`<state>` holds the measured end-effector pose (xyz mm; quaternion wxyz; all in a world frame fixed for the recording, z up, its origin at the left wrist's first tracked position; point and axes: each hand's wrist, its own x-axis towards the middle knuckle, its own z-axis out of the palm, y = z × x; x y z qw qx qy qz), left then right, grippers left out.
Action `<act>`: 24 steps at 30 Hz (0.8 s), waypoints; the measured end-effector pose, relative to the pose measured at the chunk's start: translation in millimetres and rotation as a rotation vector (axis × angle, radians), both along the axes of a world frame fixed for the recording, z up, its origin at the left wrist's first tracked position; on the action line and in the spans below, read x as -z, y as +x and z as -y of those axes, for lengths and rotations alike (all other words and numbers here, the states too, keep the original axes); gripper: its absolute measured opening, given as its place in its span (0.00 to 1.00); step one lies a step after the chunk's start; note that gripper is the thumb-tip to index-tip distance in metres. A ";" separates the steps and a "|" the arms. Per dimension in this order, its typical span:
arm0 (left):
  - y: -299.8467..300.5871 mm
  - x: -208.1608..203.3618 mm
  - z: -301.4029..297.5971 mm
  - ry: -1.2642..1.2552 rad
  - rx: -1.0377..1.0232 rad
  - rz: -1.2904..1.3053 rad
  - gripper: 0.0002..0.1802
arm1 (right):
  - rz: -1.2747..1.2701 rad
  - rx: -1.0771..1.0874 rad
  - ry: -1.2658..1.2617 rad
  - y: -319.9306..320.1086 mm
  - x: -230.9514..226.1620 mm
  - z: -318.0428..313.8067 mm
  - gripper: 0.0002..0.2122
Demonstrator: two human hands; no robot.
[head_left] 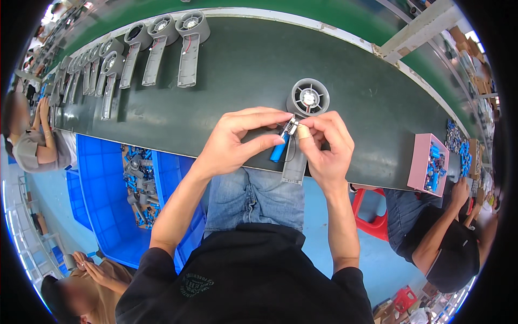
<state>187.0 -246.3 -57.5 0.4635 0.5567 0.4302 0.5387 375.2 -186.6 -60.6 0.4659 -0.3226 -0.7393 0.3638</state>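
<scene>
A grey handheld fan housing lies on the dark green bench in front of me, its round head away from me and its open handle toward me. Above the handle, a small circuit board with a blue cylindrical battery is pinched between my hands. My left hand grips its left side with thumb and forefinger. From the right, my right hand pinches the board's edge; a tan wrap covers one of its fingers. A thin dark wire loops beside the battery.
Several similar grey fan housings stand in a row at the back left. A pink box of blue batteries and boards sits at the right edge. Blue bins with parts are below left. Co-workers sit on both sides, near a red stool.
</scene>
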 end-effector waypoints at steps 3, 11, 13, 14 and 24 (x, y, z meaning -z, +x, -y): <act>-1.5 -1.5 -1.2 0.089 -0.011 -0.136 0.23 | 0.015 -0.001 0.004 -1.3 -2.0 -0.1 0.04; -0.9 0.1 2.4 0.192 -0.035 -0.302 0.22 | 0.079 -0.023 0.170 3.1 -3.1 -8.3 0.05; 0.3 0.3 3.2 0.202 -0.042 -0.310 0.22 | 0.091 -0.022 0.236 3.2 -4.4 -8.5 0.06; 1.2 0.1 3.3 0.202 -0.054 -0.321 0.22 | 0.095 -0.019 0.210 2.5 -4.8 -7.9 0.06; 1.7 -0.2 3.8 0.188 -0.069 -0.304 0.21 | 0.079 0.025 0.101 -5.7 -3.4 -2.3 0.05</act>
